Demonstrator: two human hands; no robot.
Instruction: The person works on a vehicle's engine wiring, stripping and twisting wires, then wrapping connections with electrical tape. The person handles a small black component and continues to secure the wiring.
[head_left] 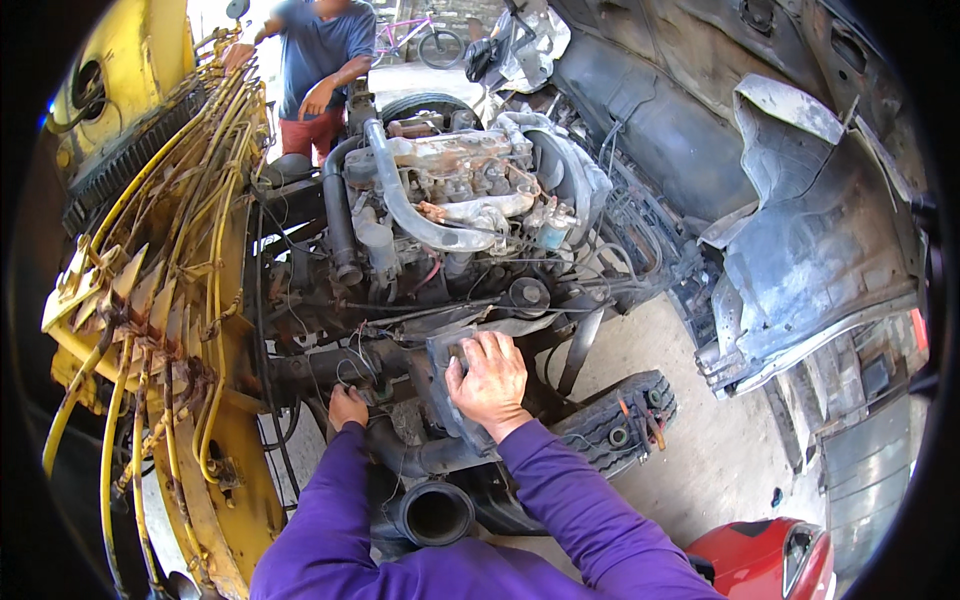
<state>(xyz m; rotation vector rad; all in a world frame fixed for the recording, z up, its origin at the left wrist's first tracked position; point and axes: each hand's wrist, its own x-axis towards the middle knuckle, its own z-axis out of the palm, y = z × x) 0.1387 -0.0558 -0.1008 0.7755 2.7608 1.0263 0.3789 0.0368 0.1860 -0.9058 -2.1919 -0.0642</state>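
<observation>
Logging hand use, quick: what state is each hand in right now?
Left hand: near the dark pipe; its grip cannot be told.
Right hand: open, resting on the dark metal part.

The person wore a bright purple shirt (440,575), its left sleeve (330,490) and right sleeve (590,495) both long, softly creased and ending at the wrists, where the left hand (348,407) and right hand (490,382) were bare.

Pipe bundle (190,180) left of engine (455,165)
</observation>
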